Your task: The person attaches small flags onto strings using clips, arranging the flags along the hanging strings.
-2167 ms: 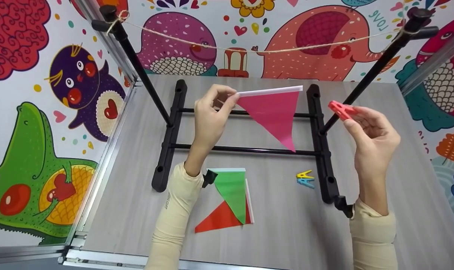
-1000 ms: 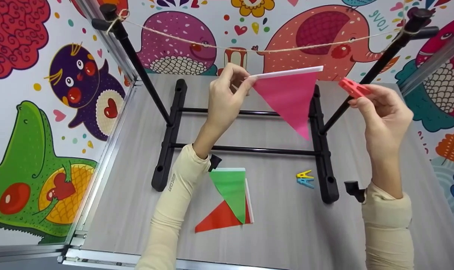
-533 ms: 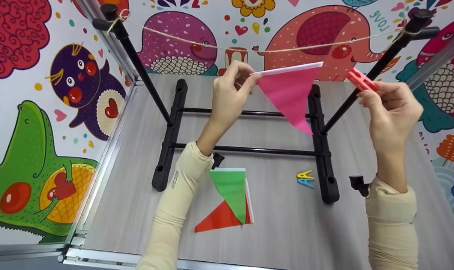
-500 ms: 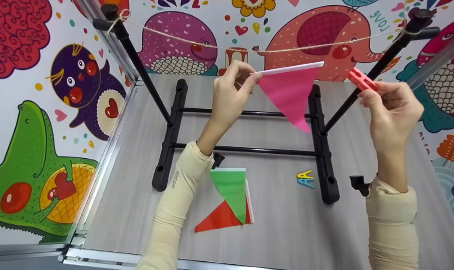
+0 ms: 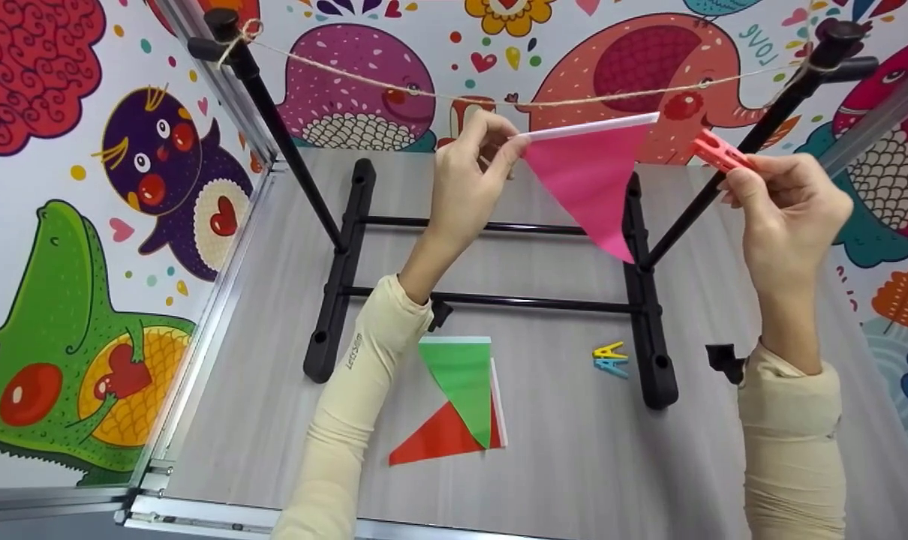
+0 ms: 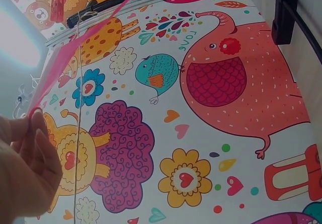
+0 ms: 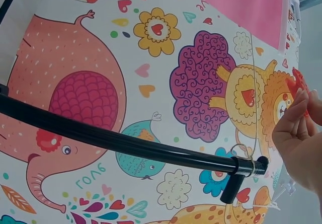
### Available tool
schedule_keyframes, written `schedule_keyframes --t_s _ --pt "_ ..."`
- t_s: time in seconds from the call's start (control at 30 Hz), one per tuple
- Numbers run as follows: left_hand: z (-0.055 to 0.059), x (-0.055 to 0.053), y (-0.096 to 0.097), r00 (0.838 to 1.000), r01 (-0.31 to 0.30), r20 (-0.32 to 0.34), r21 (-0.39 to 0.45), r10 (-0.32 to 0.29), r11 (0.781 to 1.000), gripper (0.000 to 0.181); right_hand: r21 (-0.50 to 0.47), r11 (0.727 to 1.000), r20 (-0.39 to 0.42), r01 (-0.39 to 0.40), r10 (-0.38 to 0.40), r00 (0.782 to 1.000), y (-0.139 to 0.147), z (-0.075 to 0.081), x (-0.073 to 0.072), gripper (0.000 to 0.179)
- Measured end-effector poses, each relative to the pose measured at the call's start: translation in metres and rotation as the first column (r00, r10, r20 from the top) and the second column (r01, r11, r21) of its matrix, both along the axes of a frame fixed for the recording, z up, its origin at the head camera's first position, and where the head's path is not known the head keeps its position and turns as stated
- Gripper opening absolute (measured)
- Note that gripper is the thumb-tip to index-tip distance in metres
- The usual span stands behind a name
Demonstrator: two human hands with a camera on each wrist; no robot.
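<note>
My left hand (image 5: 469, 176) pinches the left end of the white top band of a pink triangular pennant (image 5: 593, 180), whose point hangs down to the right. In the left wrist view the pennant (image 6: 90, 38) shows nearly edge-on beyond the left hand (image 6: 30, 158). Thumb and fingers of my right hand (image 5: 792, 214) pinch a red clothespin (image 5: 724, 152), its far end toward the pennant, with a gap between. The right wrist view has that clothespin (image 7: 297, 83) partly hidden by the fingers. A thin twine (image 5: 559, 101) is strung between two black posts, appearing above the pennant's band.
A black frame (image 5: 499, 300) with upright posts (image 5: 754, 142) stands on the grey tabletop (image 5: 559, 465). Near the front, a green pennant (image 5: 465, 375) overlaps a red pennant (image 5: 439, 439). Yellow (image 5: 608, 350) and blue (image 5: 611, 367) clothespins lie by the frame's right foot. Printed walls surround the table.
Both hands have risen toward the twine and shifted right, carrying the pink pennant and the red clothespin. The clothespin has turned in the right fingers. The pennants and clothespins on the table stay put.
</note>
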State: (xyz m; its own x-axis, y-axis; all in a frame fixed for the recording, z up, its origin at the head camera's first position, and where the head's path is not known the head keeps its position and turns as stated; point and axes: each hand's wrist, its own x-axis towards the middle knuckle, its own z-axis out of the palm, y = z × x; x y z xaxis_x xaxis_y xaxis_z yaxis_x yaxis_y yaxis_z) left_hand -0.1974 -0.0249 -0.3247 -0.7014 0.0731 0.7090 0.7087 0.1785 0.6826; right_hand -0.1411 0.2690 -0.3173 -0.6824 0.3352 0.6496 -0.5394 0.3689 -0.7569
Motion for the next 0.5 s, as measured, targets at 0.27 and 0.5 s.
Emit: schedule_keyframes --t_s 0.27,0.5 --pt "0.004 -0.005 0.005 1.000 0.010 -0.028 -0.010 -0.011 1.000 0.019 0.006 1.000 -0.015 0.009 -0.009 1.000 0.000 0.010 -0.007 0.007" --pt "0.006 -0.008 0.010 1.000 0.005 -0.004 -0.023 -0.005 1.000 0.019 0.033 0.999 -0.027 0.009 -0.009 1.000 0.000 0.014 -0.014 0.008"
